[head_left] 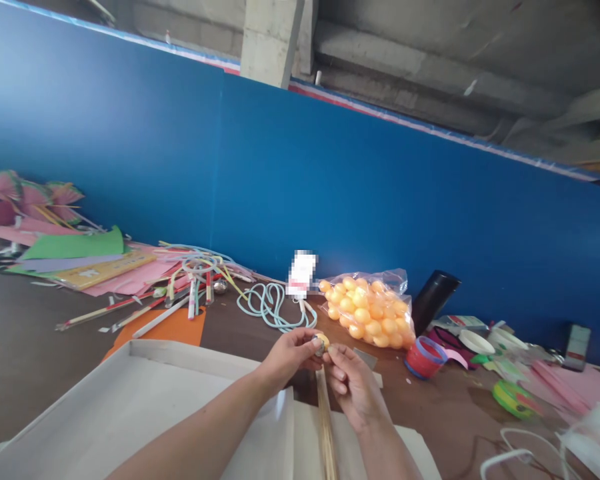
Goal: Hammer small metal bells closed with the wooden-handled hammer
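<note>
In front of me both hands meet at a small round thing, yellow with a grey, shiny part (321,343). It is too small to name its kind. My left hand (295,350) pinches it between thumb and fingers from the left. The fingertips of my right hand (350,380) are closed at its right edge; whether they grip it or something thinner cannot be made out. Below the hands lies a bundle of thin pale sticks (325,427), partly over a white sheet (307,440).
A shallow pale box lid (190,353) lies at left. Beyond the hands are a light blue cord (265,303), a clear bag of orange balls (367,310), a black cylinder (434,300) and a red-and-blue cup (424,359). Coloured paper (75,243) is far left; a blue partition (300,173) stands behind.
</note>
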Motion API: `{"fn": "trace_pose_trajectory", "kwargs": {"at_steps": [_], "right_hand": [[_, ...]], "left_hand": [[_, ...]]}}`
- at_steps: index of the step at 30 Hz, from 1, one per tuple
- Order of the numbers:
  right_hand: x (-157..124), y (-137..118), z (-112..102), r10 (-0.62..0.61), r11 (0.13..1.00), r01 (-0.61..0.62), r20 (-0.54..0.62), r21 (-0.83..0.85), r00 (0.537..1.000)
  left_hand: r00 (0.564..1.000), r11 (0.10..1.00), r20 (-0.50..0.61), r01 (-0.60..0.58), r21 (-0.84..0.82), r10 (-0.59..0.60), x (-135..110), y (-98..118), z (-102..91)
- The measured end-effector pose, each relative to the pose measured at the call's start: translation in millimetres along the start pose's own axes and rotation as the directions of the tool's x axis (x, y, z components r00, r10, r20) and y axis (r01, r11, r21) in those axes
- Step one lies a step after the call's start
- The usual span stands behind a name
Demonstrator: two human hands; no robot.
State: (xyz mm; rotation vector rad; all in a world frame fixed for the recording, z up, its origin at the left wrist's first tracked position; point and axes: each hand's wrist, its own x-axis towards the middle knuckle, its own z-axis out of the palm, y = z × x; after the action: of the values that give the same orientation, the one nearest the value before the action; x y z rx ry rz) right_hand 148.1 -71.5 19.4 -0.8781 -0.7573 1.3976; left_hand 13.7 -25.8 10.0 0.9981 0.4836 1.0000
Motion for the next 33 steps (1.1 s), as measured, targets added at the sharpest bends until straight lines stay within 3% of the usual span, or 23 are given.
{"fn": "trace_pose_trajectory", "kwargs": {"at_steps": [28,33], "right_hand": [[2.9,10.0,-1.2,-0.085,0.98,0.073,-0.057,-0.184,0.995],[-0.4,4.6,3.2,-0.125,0.951,0.106,-0.049,-0.292,0.991]], "left_hand": [[0.995,0.985,-0.013,-0.093,0.143,0.096,1.3,-2.7,1.2],[0.998,0.997,-0.013,-0.055,0.045,0.055,-0.8,-0.7,1.9]]}}
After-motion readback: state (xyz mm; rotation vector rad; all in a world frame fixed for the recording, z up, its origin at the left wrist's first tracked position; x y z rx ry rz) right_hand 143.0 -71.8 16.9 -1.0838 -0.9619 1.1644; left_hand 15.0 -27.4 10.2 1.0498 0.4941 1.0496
